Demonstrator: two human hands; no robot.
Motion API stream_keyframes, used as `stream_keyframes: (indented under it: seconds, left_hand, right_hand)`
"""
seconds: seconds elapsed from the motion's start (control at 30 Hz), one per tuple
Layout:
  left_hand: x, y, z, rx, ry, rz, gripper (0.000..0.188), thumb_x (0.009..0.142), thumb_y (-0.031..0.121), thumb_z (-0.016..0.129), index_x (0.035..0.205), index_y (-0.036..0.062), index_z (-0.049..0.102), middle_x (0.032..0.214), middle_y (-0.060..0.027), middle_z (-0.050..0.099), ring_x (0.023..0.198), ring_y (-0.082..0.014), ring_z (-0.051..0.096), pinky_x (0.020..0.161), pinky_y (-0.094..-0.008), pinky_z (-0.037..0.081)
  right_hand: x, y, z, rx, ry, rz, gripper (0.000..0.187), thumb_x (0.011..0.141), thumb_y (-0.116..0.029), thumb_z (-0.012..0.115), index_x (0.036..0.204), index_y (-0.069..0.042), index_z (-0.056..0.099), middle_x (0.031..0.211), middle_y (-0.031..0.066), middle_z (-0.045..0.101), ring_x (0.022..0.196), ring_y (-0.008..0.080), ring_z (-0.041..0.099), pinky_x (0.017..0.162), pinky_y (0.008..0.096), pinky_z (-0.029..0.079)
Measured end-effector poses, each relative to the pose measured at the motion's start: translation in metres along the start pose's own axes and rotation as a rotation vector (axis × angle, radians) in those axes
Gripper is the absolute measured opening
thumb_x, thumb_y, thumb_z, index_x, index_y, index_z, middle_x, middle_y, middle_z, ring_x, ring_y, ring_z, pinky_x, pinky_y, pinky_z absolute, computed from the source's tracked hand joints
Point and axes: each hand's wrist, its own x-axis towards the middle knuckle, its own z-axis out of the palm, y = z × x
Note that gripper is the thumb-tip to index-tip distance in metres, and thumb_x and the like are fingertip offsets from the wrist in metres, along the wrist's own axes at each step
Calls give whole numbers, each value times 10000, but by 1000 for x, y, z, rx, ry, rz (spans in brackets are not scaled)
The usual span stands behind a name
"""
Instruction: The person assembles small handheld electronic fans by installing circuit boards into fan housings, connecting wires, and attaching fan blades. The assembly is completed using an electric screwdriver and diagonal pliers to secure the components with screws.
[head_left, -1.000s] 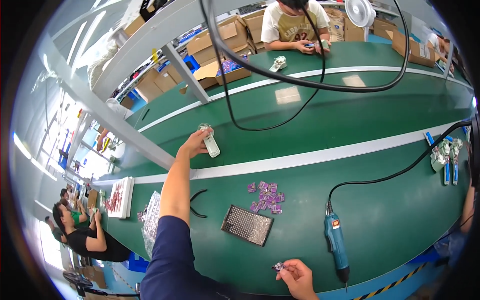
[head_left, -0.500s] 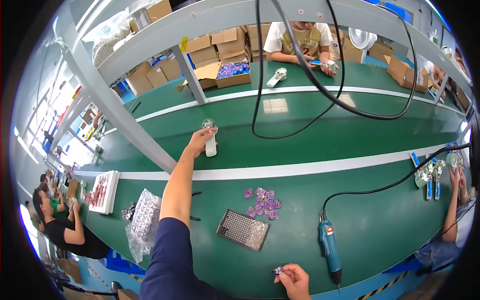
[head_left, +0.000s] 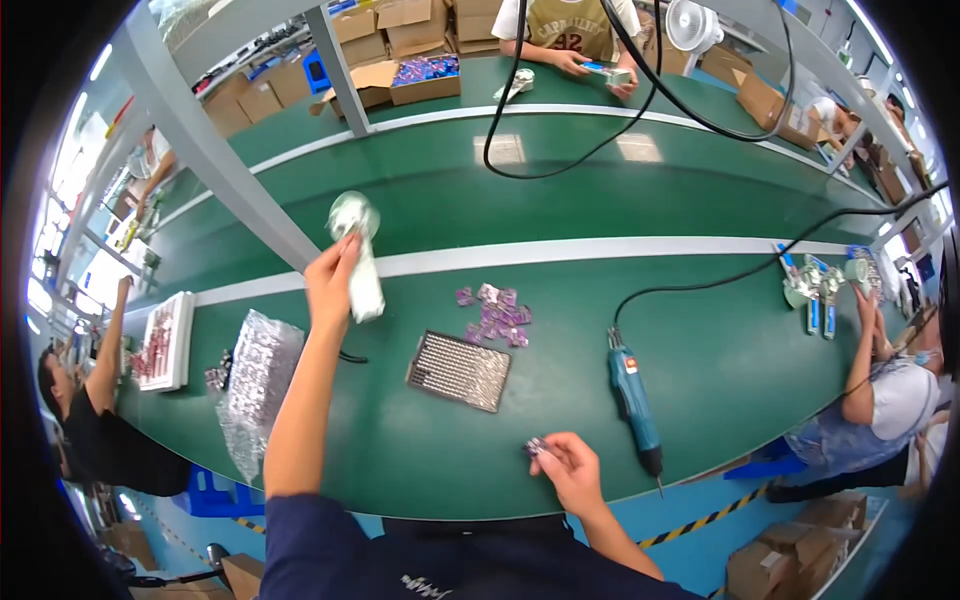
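My left hand (head_left: 330,285) is closed on a pale housing (head_left: 366,288) with a round head and a straight handle, lifted over the bench's white rail. It is slightly blurred. Nearer the front edge, my right hand (head_left: 574,472) pinches a small dark and silvery part (head_left: 537,447), perhaps a little circuit board; its details are too small to make out. Beyond that hand lies a loose pile of small purple circuit boards (head_left: 497,320). A dark perforated tray (head_left: 462,370), its holes partly filled with tiny shiny pieces, lies between the pile and me.
A blue-green electric screwdriver (head_left: 633,400) lies right of my right hand, its black cable (head_left: 720,268) trailing back. Clear bubble-wrap bag (head_left: 262,375) and white foam tray (head_left: 166,342) sit at left. A grey post (head_left: 225,150) rises near my left hand. Co-workers sit around the green benches.
My left hand has brought the housing back from the far belt, over the rail toward me. My right hand keeps the small part, a little further from the front edge. The view has shifted.
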Motion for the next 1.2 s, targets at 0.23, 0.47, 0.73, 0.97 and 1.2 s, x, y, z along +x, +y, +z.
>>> stream_keyframes:
  seconds: [0.23, 0.47, 0.73, 0.97, 1.2]
  left_hand:
    - [-216, 38, -56, 229, -4, -126, 266, 947, 139, 663, 1116, -62, 703, 963, -85, 718, 869, -114, 642, 757, -232, 505]
    - [-256, 30, -63, 15, -77, -332, 216, 949, 73, 640, 1104, -65, 701, 982, -102, 717, 878, -116, 662, 728, -243, 542]
    - [-237, 42, -65, -158, -221, -562, 159, 1011, 125, 549, 1092, 14, 629, 859, -33, 676, 739, -62, 630, 561, -212, 503]
    - [-252, 39, -61, -49, -145, -483, 123, 1011, 78, 523, 1086, 10, 593, 765, -40, 652, 653, -54, 607, 543, -221, 495]
    - [-249, 43, -62, -33, -130, -497, 122, 1007, 81, 527, 1083, 22, 602, 752, -49, 657, 615, -63, 616, 544, -233, 510]
  right_hand:
    - [-1, 7, 3, -92, -109, -22, 164, 964, -37, 588, 1096, 39, 527, 938, 91, 628, 814, 139, 625, 759, 283, 524]
    - [10, 3, 28, -76, -82, -14, 115, 965, -84, 572, 1047, -16, 529, 975, 140, 653, 778, 192, 648, 705, 329, 551]
    - [24, -13, 101, 84, -145, 301, 268, 995, -123, 536, 1220, 22, 523, 1029, 199, 687, 748, 163, 665, 674, 304, 551]
    - [33, -14, 134, -208, -309, 329, 321, 1014, -108, 511, 1304, 28, 533, 1002, 166, 688, 811, 165, 661, 753, 303, 546]
    - [46, -14, 137, -266, -441, 185, 230, 921, -71, 650, 1105, -22, 522, 1102, 171, 631, 956, 172, 624, 788, 279, 501]
